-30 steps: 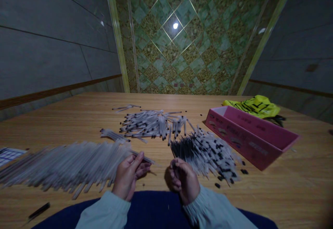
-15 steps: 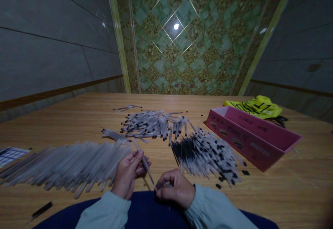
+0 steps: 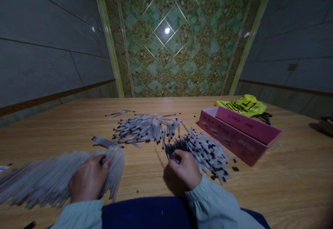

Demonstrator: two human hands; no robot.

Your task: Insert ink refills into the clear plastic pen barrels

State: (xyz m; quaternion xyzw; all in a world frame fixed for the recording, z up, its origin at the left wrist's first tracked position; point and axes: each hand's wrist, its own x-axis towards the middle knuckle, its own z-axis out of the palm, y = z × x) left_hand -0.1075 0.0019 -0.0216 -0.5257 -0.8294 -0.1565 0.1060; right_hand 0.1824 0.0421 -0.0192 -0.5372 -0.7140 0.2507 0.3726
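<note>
My left hand (image 3: 90, 177) rests on the near part of a wide spread of clear thin plastic tubes (image 3: 47, 173). Its fingers are curled together, and whatever is between them is hidden. My right hand (image 3: 183, 170) is at the near left edge of a heap of thin clear sticks with black ends (image 3: 208, 149), beside their dark tips. Thumb and forefinger are pinched there, but I cannot make out what they hold. Farther back lies a pile of tubes with dark ends (image 3: 140, 128), and a small bundle of similar tubes (image 3: 104, 141) lies left of it.
A pink open-topped cardboard box (image 3: 234, 137) stands on the right, with a yellow bag (image 3: 246, 105) behind it. Small black pieces (image 3: 235, 169) lie near the right heap. All of this is on a wooden table (image 3: 145, 177); a tiled wall rises behind.
My hands have moved apart from the middle. The thin tube held in my left hand is no longer seen there. My left hand went to the clear tubes, my right forward to the dark tips.
</note>
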